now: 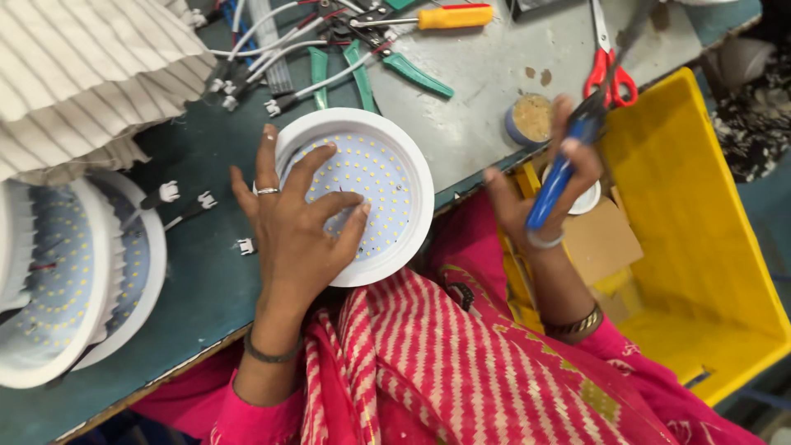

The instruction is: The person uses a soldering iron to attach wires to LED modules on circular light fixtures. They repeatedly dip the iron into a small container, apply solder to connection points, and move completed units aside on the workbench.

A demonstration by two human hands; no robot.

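My left hand lies flat on a round white lamp housing whose disc is dotted with small yellow LEDs; the fingers spread over the disc and hold it down at the bench's front edge. My right hand is raised to the right of the lamp and grips a blue-handled soldering iron, its dark tip pointing up and away. The iron is clear of the lamp.
A stack of similar white LED lamps stands at the left. White-ended wires, green-handled pliers, a yellow-handled screwdriver, red scissors and a small round tin lie on the bench. A yellow bin sits at the right.
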